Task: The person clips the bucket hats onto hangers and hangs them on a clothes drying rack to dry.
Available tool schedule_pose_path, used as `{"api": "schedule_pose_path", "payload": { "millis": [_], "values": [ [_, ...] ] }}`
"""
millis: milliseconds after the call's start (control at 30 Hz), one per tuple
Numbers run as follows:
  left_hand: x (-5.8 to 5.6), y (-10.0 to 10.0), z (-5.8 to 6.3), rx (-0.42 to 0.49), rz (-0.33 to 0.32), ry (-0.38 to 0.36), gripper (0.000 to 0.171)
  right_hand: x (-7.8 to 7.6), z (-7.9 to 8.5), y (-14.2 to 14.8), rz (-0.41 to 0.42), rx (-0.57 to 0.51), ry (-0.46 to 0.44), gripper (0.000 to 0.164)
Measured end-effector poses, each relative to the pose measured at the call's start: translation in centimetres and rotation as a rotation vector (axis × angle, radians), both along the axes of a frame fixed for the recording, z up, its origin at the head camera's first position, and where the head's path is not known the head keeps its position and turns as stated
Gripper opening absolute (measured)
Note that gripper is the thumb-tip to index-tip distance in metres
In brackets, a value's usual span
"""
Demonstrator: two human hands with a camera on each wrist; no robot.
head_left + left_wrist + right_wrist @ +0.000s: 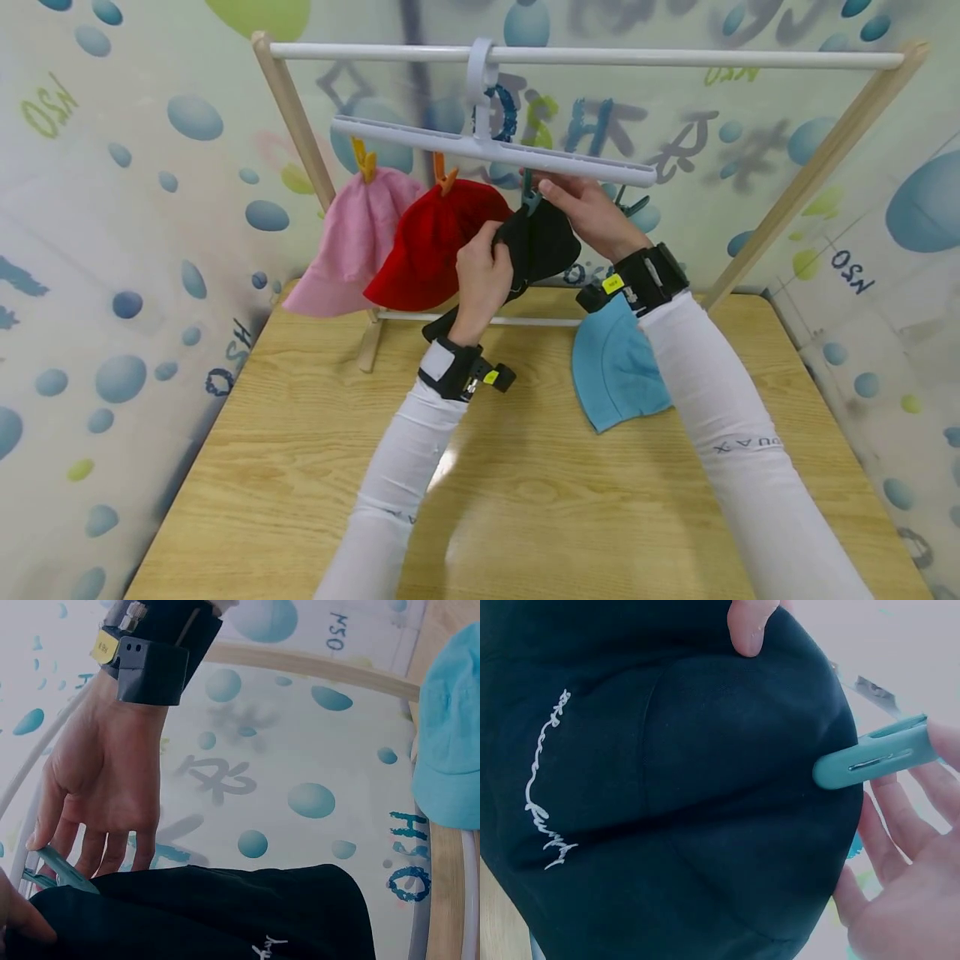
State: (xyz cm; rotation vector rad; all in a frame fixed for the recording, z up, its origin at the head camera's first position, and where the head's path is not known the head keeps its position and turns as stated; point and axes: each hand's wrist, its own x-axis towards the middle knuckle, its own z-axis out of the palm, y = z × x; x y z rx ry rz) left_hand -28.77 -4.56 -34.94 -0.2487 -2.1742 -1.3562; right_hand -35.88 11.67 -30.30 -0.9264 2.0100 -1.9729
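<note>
A black bucket hat point(553, 242) with white script on it hangs below the white hanger point(487, 148). My left hand point(483, 275) pinches the side of the hat; in the right wrist view only its fingertip shows, on the fabric. A teal clothespin point(877, 754) sits on the edge of the hat's crown. My right hand point(588, 212) pinches the handle end of that clothespin with the thumb, the other fingers behind it. To the left, a red hat point(438, 250) hangs from an orange clothespin point(444, 177) and a pink hat point(360, 242) from a yellow clothespin point(364, 158).
A light blue hat point(615, 367) lies on the wooden table point(525, 500), partly behind the right forearm. The hanger hooks over the white rail point(675, 57) of a wooden-legged rack. Another dark green clothespin point(632, 204) hangs at the hanger's right end. Patterned walls enclose the table.
</note>
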Motion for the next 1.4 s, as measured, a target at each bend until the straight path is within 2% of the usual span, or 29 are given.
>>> {"api": "schedule_pose_path", "payload": {
  "millis": [200,367,533,700,833,1033,1167,1400],
  "values": [
    [0.2,-0.2,0.2,-0.029,0.0,0.01,0.021,0.1,-0.2,0.3,0.002,-0.012,-0.007,0.042],
    [0.7,-0.5,0.6,-0.03,0.016,0.112,0.023,0.2,-0.3,0.5,-0.011,0.007,-0.025,0.042],
    [1.7,-0.2,1.0,-0.094,0.072,0.226,0.023,0.0,-0.4,0.7,-0.064,0.013,-0.042,0.04],
    [2.7,0.4,0.9,-0.155,0.093,0.289,0.019,0.0,-0.6,0.9,-0.075,-0.023,-0.089,0.044],
    [3.5,0.8,0.8,-0.205,0.084,0.303,0.018,-0.1,-1.1,1.1,-0.086,-0.001,-0.086,0.046],
    [4.7,1.4,0.6,-0.292,0.025,0.304,0.02,-0.7,-2.2,1.9,-0.201,0.073,-0.031,0.042],
    [5.3,1.6,0.3,-0.311,0.004,0.288,0.02,-0.9,-2.7,2.6,-0.243,0.01,-0.001,0.04],
    [6.1,1.5,-0.3,-0.31,-0.023,0.261,0.02,-0.7,-3.4,4.2,-0.219,-0.095,0.019,0.032]
  ]
}}
